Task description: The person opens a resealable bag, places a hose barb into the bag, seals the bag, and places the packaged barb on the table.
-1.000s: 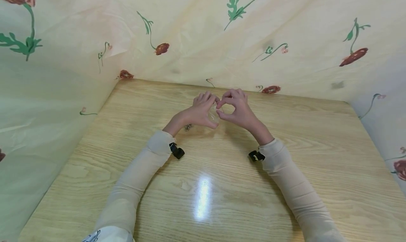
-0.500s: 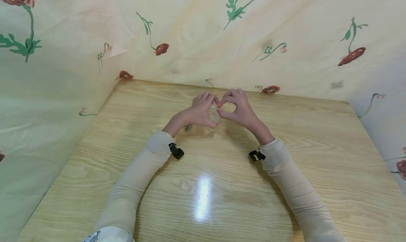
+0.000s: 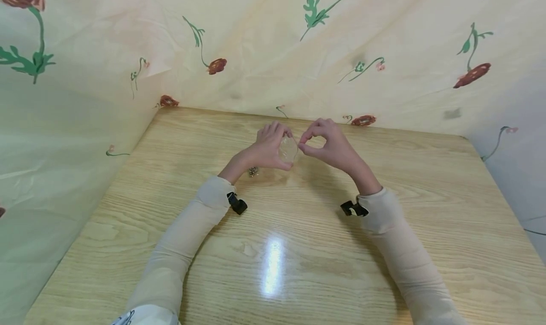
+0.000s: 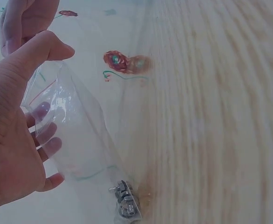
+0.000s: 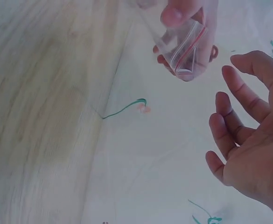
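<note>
My left hand (image 3: 269, 147) holds a clear zip bag (image 3: 288, 148), which hangs down below the hand. In the left wrist view the thumb lies along the top of the bag and several fingers show through the plastic. A red line marks the bag's mouth beside the hand. Small shiny metal fittings (image 4: 125, 200) are gathered in the bottom corner. My right hand (image 3: 328, 142) is close on the right of the bag, fingers loosely bent. In the right wrist view its thumb and index tips are slightly apart, with nothing between them, and a gap separates them from the bag.
Both hands are over the far part of a wood-grain table (image 3: 324, 263). Behind it rises a pale cloth with printed flowers (image 3: 256, 55), which also closes off the left and right sides. Each wrist wears a black strap mount (image 3: 237, 203).
My right hand has drawn back to the right, away from the bag's mouth, and its forearm has shifted right too. My left hand and the bag have barely moved.
</note>
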{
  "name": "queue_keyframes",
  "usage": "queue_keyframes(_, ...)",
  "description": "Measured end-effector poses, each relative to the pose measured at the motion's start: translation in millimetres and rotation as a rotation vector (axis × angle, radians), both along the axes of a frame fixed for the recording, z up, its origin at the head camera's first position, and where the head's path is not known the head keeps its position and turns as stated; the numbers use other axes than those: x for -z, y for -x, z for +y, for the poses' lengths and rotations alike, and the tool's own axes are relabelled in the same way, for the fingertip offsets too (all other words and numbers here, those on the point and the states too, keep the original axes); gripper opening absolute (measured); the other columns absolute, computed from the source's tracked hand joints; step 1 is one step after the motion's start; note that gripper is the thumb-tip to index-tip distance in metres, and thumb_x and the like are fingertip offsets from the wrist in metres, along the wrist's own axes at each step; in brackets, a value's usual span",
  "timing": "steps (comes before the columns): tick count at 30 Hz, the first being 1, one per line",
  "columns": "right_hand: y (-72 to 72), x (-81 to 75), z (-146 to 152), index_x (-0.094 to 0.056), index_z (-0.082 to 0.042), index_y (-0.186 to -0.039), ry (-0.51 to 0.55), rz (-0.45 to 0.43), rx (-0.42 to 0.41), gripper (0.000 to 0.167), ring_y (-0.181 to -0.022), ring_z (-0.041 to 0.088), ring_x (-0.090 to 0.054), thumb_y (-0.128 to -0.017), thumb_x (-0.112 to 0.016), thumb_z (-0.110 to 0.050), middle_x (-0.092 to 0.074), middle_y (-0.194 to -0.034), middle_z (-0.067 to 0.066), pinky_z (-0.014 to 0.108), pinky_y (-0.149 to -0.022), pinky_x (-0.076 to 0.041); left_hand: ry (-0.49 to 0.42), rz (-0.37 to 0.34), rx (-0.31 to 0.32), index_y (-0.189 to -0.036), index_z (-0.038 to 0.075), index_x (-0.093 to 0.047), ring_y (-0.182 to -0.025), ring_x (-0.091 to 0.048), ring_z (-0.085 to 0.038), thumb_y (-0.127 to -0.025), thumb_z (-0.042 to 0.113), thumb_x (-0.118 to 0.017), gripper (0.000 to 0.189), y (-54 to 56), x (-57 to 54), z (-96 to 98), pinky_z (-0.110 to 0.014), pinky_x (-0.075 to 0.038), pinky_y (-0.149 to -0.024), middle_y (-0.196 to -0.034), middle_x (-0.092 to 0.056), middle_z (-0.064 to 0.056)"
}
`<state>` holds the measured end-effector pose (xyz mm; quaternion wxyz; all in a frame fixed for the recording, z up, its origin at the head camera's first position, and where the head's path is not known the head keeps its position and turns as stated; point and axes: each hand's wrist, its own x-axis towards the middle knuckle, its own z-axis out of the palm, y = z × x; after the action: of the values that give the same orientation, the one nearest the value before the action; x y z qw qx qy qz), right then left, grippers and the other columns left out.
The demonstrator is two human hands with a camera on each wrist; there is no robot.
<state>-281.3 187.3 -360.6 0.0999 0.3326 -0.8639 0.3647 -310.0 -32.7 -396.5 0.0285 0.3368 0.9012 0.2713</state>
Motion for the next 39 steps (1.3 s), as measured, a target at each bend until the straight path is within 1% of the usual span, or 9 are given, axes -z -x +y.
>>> queue_keyframes(4,-4.5,3.2,-0.6,-0.076,-0.008,-0.083,-0.044,0.018,0.0,0.005,-0.092,0.03,-0.058,-0.085,-0.08,-0.008,-0.07,-0.089,0.01,0.043,-0.09,-0.036,0.018,0.016,-0.029,-0.132,0.01,-0.04,-0.117,-0.032,-0.029,-0.076,0.04,-0.079,0.075,-0.5,-1.1,1.0,-0.047,-0.027,-0.1,-0.126,-0.038,-0.012)
queue_keyframes(8,-10.4,6.4,-3.6,-0.075,-0.008,-0.081,-0.055,-0.005,0.044,0.008,-0.094,0.03,-0.053,-0.083,-0.082,-0.012,-0.066,-0.092,0.011,0.05,-0.093,-0.031,0.027,0.035,-0.046,-0.133,0.007,-0.041,-0.116,-0.033,-0.03,-0.078,0.042,-0.077,0.075,-0.7,-1.5,1.5,-0.046,-0.028,-0.098,-0.124,-0.038,-0.012)
queue_keyframes(13,-13.0,10.7,-7.9,-0.075,-0.009,-0.08,-0.063,-0.032,0.075,0.011,-0.098,0.032,-0.05,-0.083,-0.084,-0.016,-0.064,-0.093,0.011,0.06,-0.098,-0.028,0.026,0.048,-0.071,-0.132,0.01,-0.041,-0.115,-0.033,-0.029,-0.077,0.043,-0.077,0.074,-0.5,-0.7,1.3,-0.046,-0.027,-0.099,-0.124,-0.038,-0.011)
queue_keyframes(21,-14.3,17.2,-13.2,-0.076,-0.008,-0.08,-0.081,-0.067,0.098,0.011,-0.097,0.032,-0.048,-0.084,-0.083,-0.016,-0.063,-0.096,0.012,0.064,-0.102,-0.025,0.004,0.07,-0.083,-0.132,0.007,-0.042,-0.112,-0.033,-0.029,-0.074,0.04,-0.082,0.078,0.3,0.2,2.0,-0.045,-0.027,-0.097,-0.12,-0.037,-0.009)
queue_keyframes(27,-16.2,18.3,-16.4,-0.077,-0.005,-0.083,-0.063,-0.074,0.115,0.008,-0.099,0.034,-0.049,-0.086,-0.08,-0.012,-0.063,-0.098,0.015,0.064,-0.101,-0.026,0.004,0.076,-0.086,-0.132,0.007,-0.042,-0.111,-0.033,-0.028,-0.075,0.043,-0.081,0.078,0.3,0.3,3.2,-0.044,-0.027,-0.096,-0.121,-0.037,-0.009)
queue_keyframes(30,-16.4,18.0,-16.8,-0.077,-0.004,-0.084,-0.06,-0.071,0.126,0.007,-0.101,0.036,-0.05,-0.087,-0.078,-0.01,-0.064,-0.1,0.016,0.065,-0.102,-0.027,0.01,0.062,-0.081,-0.133,0.007,-0.042,-0.112,-0.034,-0.029,-0.076,0.046,-0.08,0.078,0.2,-1.6,2.4,-0.045,-0.028,-0.097,-0.123,-0.038,-0.01)
queue_keyframes(33,-15.6,17.7,-16.2,-0.077,-0.002,-0.084,-0.058,-0.064,0.142,0.008,-0.104,0.039,-0.052,-0.087,-0.076,-0.009,-0.065,-0.1,0.018,0.065,-0.103,-0.028,0.007,0.024,-0.066,-0.134,0.007,-0.042,-0.116,-0.034,-0.029,-0.078,0.048,-0.079,0.079,0.6,-5.2,-0.7,-0.048,-0.027,-0.099,-0.125,-0.039,-0.011)
queue_keyframes(36,-13.6,17.3,-14.7,-0.076,-0.001,-0.083,-0.046,-0.049,0.153,0.008,-0.105,0.04,-0.055,-0.087,-0.075,-0.008,-0.066,-0.099,0.019,0.061,-0.102,-0.034,-0.012,-0.011,-0.046,-0.133,0.009,-0.043,-0.117,-0.035,-0.029,-0.079,0.047,-0.08,0.075,2.7,-9.3,-6.2,-0.05,-0.027,-0.099,-0.125,-0.04,-0.011)
queue_keyframes(39,-11.0,16.6,-12.6,-0.075,0.0,-0.08,-0.018,-0.03,0.155,0.008,-0.103,0.039,-0.058,-0.087,-0.074,-0.005,-0.067,-0.096,0.02,0.055,-0.096,-0.04,-0.047,-0.031,-0.019,-0.132,0.01,-0.047,-0.116,-0.039,-0.028,-0.081,0.043,-0.081,0.07,5.5,-13.6,-12.6,-0.049,-0.028,-0.098,-0.123,-0.043,-0.01)
